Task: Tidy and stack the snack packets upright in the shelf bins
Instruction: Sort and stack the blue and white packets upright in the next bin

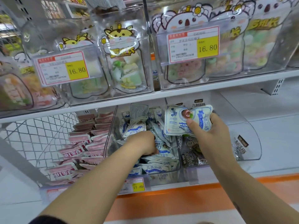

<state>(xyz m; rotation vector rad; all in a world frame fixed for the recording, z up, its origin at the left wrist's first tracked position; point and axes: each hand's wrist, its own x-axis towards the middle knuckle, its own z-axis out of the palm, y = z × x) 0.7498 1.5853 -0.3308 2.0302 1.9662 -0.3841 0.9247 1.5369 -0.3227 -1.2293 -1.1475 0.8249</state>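
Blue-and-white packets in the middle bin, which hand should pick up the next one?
Probably the left hand: it is down in the middle bin, right among the loose packets. The right hand is full, gripping a bunch of packets above the bin.

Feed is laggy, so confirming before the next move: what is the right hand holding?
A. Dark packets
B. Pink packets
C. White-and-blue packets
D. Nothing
C: the right hand grips a bunch of white-and-blue packets raised above the bins, while the left hand reaches down among the same kind of packets in the middle bin.
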